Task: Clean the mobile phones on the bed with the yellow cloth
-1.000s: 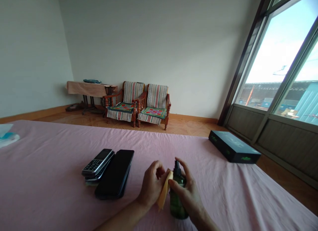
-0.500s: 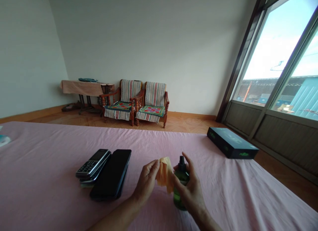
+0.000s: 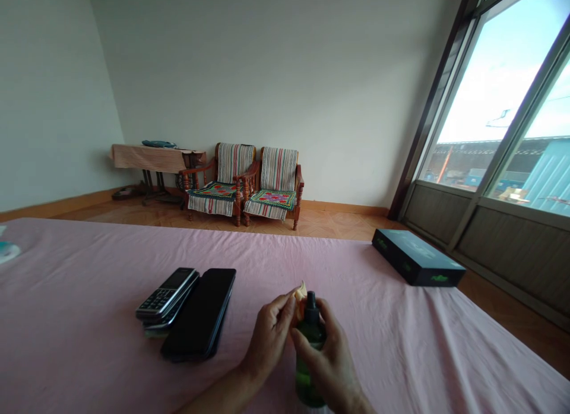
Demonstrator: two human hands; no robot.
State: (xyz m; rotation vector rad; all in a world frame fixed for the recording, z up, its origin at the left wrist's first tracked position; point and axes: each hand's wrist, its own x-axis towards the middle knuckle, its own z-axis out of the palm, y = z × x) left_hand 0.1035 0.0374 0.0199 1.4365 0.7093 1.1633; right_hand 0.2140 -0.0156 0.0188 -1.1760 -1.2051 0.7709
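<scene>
My left hand [image 3: 272,331] is closed, pinching a yellow cloth [image 3: 300,293] between thumb and fingers. Only the cloth's upper tip and a strip by the bottle show; the rest is hidden. Wrapped round a green spray bottle [image 3: 306,375] with a black nozzle [image 3: 311,307] is my right hand [image 3: 329,351], its thumb across the near side. The bottle stands upright, close beside the cloth. To the left lie a stack of phones with a silver keypad phone [image 3: 167,293] on top and a black smartphone-like slab [image 3: 200,313] leaning against it.
A pink sheet [image 3: 102,271] covers the surface under everything. A flat black box [image 3: 418,256] lies at the far right edge. Beyond are two wooden chairs [image 3: 271,197], a cloth-covered table [image 3: 146,157] and a large window [image 3: 481,117].
My right hand and the spray bottle have moved left and nearer to me, closing up to my left hand. The cloth, spread out before, is now mostly hidden behind hand and bottle.
</scene>
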